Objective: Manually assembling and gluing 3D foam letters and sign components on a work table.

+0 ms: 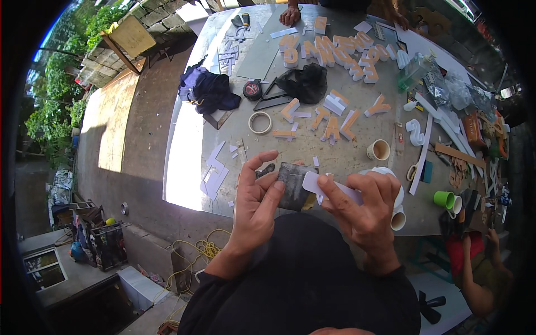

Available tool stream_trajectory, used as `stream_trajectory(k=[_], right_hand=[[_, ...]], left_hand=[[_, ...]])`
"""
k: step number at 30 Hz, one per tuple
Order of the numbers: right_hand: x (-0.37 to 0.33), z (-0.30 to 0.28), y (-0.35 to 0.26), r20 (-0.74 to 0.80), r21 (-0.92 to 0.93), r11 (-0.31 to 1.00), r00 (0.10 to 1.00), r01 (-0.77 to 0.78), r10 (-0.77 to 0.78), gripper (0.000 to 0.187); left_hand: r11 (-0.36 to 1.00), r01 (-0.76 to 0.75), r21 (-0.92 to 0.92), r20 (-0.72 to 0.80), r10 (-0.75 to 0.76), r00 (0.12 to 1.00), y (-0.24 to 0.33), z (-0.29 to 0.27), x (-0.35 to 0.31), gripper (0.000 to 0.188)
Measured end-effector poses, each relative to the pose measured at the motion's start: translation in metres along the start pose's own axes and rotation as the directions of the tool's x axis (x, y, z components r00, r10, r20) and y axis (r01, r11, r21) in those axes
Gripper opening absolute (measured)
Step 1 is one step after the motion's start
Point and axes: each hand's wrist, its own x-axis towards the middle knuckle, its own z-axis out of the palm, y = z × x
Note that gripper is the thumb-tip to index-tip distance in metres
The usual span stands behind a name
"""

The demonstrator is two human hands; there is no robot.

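Note:
Near the front edge of the table, my left hand (255, 204) pinches a worn dark grey square of sandpaper (291, 192) between thumb and fingers. My right hand (365, 209) grips a flat white strip with a rounded end (312, 182), its index finger stretched along the top. The rounded end lies over the right edge of the sandpaper; whether they touch, I cannot tell. Beyond my hands are loose letters with white sides and tan faces, among them a Y-shaped letter (377, 106). White offcuts (213, 176) lie left of my left hand.
A roll of tape (260, 123), tape measure (252, 89), dark cloth (207, 90) and black plastic bag (304, 84) lie mid-table. Paper cups (378, 150), scissors (412, 172) and a green cup (444, 199) stand or lie rightward. Another person's hand (290, 17) rests at the far edge.

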Motion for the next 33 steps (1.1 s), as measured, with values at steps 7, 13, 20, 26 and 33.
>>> stream_trajectory(k=[7, 13, 20, 26, 33], right_hand=[[-0.002, 0.007, 0.001, 0.078, -0.142, 0.979, 0.988, 0.146, -0.136, 0.038], [-0.005, -0.004, -0.002, 0.121, -0.229, 0.965, 0.988, 0.126, -0.101, 0.039], [0.0, -0.007, -0.005, 0.134, -0.257, 0.96, 0.988, 0.112, -0.08, 0.034], [-0.004, -0.021, 0.007, 0.165, 0.611, 0.763, 0.977, -0.21, 0.137, 0.023], [-0.015, -0.018, -0.002, 0.356, 0.783, 0.453, 0.905, -0.426, 0.234, 0.015]], left_hand=[[0.995, 0.075, 0.069, 0.03, -0.077, 0.997, 0.007, -0.002, -0.003, 0.044], [0.991, 0.031, 0.134, -0.079, -0.02, 0.997, 0.017, -0.012, 0.001, 0.045], [0.984, -0.074, 0.164, -0.031, 0.08, 0.996, 0.015, -0.021, 0.001, 0.044], [0.807, -0.365, 0.464, 0.061, 0.381, 0.922, 0.018, -0.032, 0.009, 0.031], [0.955, -0.126, 0.27, 0.151, 0.087, 0.985, 0.018, 0.0, -0.006, 0.035]])
